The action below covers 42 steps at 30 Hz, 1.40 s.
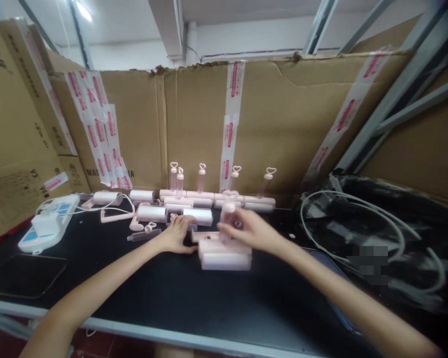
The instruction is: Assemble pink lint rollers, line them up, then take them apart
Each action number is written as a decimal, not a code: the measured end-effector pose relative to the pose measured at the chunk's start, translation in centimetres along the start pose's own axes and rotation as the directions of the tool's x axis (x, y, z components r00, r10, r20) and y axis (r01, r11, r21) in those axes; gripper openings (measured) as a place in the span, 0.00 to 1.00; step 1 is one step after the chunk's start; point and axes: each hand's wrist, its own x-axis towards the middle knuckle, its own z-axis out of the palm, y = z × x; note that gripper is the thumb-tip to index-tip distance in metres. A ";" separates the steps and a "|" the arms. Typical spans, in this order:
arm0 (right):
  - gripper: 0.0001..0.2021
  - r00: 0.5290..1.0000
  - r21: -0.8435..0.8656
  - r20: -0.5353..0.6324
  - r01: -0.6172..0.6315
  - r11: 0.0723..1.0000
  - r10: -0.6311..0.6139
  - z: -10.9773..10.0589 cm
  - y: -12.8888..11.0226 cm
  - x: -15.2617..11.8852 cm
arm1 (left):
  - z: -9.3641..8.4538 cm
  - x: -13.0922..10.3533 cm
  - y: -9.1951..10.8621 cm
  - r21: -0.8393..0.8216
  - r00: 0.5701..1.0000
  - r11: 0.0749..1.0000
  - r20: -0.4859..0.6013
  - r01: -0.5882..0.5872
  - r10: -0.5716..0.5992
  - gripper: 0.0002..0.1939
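Observation:
My right hand (252,229) is closed around a clear tube with a pink heart-topped cap (229,208), blurred by motion. It is upright over a pink-and-white block (226,258); whether the two touch is not clear. My left hand (178,234) reaches to the left of that block, thumb and fingers apart, close to a pink bar (199,236) and a white cylinder (197,216). Part of a heart-topped piece (173,217) shows behind its fingers. A loose clear tube (145,235) lies left of this hand, beside a small pink heart cap (150,226).
Behind stand several pink-and-white units with upright heart-topped tubes (201,178). A white power strip (61,214) and a dark flat device (26,275) are at left. Looped white cable (399,228) lies on black plastic (388,199) at right. Cardboard (194,119) walls the back.

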 end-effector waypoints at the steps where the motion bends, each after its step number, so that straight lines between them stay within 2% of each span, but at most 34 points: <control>1: 0.16 0.999 -0.005 0.033 -0.009 1.000 0.010 1.1 0.1 -0.3 | -0.3 -0.5 0.1 0.002 1.000 1.000 0.005 -0.005 0.005 0.43; 4: 0.16 0.999 -0.023 0.032 -0.033 0.999 0.033 2.8 0.8 -0.1 | -1.3 -2.3 1.2 -0.012 1.000 1.000 0.017 -0.014 0.014 0.52; 7: 0.14 0.999 -0.009 0.036 -0.025 1.000 0.025 2.5 0.4 0.3 | -1.4 -3.7 3.2 -0.120 0.997 0.991 -0.033 0.060 -0.064 0.57; 10: 0.13 0.998 0.027 0.070 0.000 1.000 -0.002 2.1 -1.3 -0.4 | -0.4 -4.5 5.4 -0.321 0.979 0.937 -0.101 0.136 -0.176 0.57; 12: 0.12 0.996 0.069 0.091 -0.001 0.998 -0.006 2.2 -2.5 -1.2 | 0.4 -4.8 6.3 -0.463 0.970 0.872 -0.091 0.158 -0.225 0.52; 14: 0.12 1.000 0.144 0.009 -0.024 0.989 0.023 2.1 -3.3 -2.0 | 1.0 -5.1 6.5 -0.564 0.966 0.807 -0.061 0.174 -0.251 0.47; 15: 0.11 0.992 0.190 -0.107 -0.039 0.981 0.060 1.9 -3.5 -2.4 | 1.2 -5.3 6.4 -0.593 0.964 0.785 -0.051 0.181 -0.261 0.44; 16: 0.11 0.962 0.235 -0.252 -0.048 0.971 0.108 1.5 -3.5 -2.7 | 1.4 -5.5 6.2 -0.607 0.962 0.773 -0.052 0.184 -0.270 0.41; 18: 0.10 0.833 0.300 -0.520 -0.030 0.953 0.190 0.5 -3.4 -3.6 | 1.3 -5.7 5.7 -0.601 0.951 0.779 -0.097 0.179 -0.294 0.42; 19: 0.09 0.763 0.299 -0.621 0.016 0.954 0.182 -0.1 -3.4 -4.0 | 1.0 -5.8 5.5 -0.595 0.941 0.786 -0.140 0.168 -0.307 0.46; 20: 0.08 0.712 0.272 -0.690 0.088 0.958 0.130 -0.6 -3.4 -4.6 | 0.6 -5.9 5.5 -0.603 0.927 0.785 -0.197 0.143 -0.320 0.49; 21: 0.08 0.699 0.221 -0.714 0.177 0.959 0.035 -1.0 -3.4 -5.1 | 0.0 -5.8 5.7 -0.639 0.907 0.762 -0.256 0.102 -0.336 0.51; 22: 0.07 0.713 0.152 -0.694 0.279 0.948 -0.098 -1.3 -3.5 -5.7 | -0.8 -5.7 6.1 -0.720 0.890 0.692 -0.284 0.049 -0.358 0.51; 23: 0.07 0.738 0.082 -0.627 0.381 0.921 -0.249 -1.4 -3.6 -6.2 | -1.7 -5.5 6.7 -0.817 0.884 0.577 -0.273 -0.005 -0.379 0.48; 24: 0.08 0.769 0.032 -0.506 0.470 0.882 -0.392 -1.3 -3.8 -6.6 | -2.6 -5.3 7.3 -0.906 0.894 0.420 -0.225 -0.047 -0.387 0.42; 25: 0.10 0.790 0.007 -0.354 0.538 0.843 -0.501 -1.0 -3.9 -7.0 | -3.5 -5.0 8.1 -0.971 0.925 0.235 -0.123 -0.037 -0.360 0.39; 26: 0.12 0.796 -0.007 -0.209 0.579 0.815 -0.568 -0.7 -3.9 -7.4 | -4.3 -4.7 8.9 -0.992 0.951 0.124 -0.028 0.011 -0.308 0.37; 27: 0.15 0.799 -0.029 -0.104 0.593 0.804 -0.593 -0.4 -3.8 -7.6 | -5.0 -4.5 9.6 -0.995 0.967 0.048 0.070 0.085 -0.247 0.35; 28: 0.17 0.810 -0.059 -0.052 0.581 0.812 -0.584 -0.1 -3.7 -7.8 | -5.4 -4.2 10.3 -0.987 0.968 0.027 0.153 0.161 -0.200 0.32; 29: 0.18 0.836 -0.082 -0.048 0.541 0.837 -0.546 0.1 -3.4 -8.0 | -5.7 -4.1 10.9 -0.975 0.961 0.042 0.210 0.220 -0.179 0.28; 30: 0.19 0.868 -0.082 -0.093 0.482 0.872 -0.488 0.1 -3.0 -8.1 | -5.8 -3.9 11.4 -0.963 0.952 0.060 0.250 0.264 -0.174 0.23; 31: 0.19 0.890 -0.051 -0.187 0.415 0.908 -0.417 0.0 -2.7 -8.2 | -5.7 -3.9 11.8 -0.953 0.945 0.085 0.271 0.290 -0.183 0.20; 32: 0.18 0.888 0.017 -0.313 0.359 0.933 -0.336 -0.2 -2.3 -8.4 | -5.6 -3.8 12.2 -0.948 0.942 0.115 0.272 0.298 -0.199 0.19; 34: 0.12 0.844 0.188 -0.514 0.286 0.940 -0.154 -0.7 -2.0 -8.6 | -5.2 -3.8 12.7 -0.939 0.939 0.164 0.264 0.302 -0.220 0.18; 35: 0.10 0.827 0.254 -0.556 0.257 0.932 -0.077 -0.9 -2.0 -8.7 | -5.0 -3.7 13.0 -0.933 0.937 0.193 0.254 0.302 -0.239 0.19; 37: 0.19 0.830 0.319 -0.557 0.216 0.923 -0.002 -1.1 -2.4 -8.9 | -4.9 -3.6 13.3 -0.913 0.930 0.281 0.210 0.297 -0.302 0.20; 39: 0.24 0.856 0.280 -0.512 0.246 0.928 -0.072 -1.0 -3.0 -9.1 | -4.9 -3.5 13.5 -0.884 0.920 0.376 0.135 0.279 -0.367 0.20; 42: 0.16 0.800 0.136 -0.516 0.430 0.893 -0.307 -0.6 -3.8 -9.3 | -5.3 -3.4 13.8 -0.869 0.907 0.427 0.054 0.248 -0.418 0.18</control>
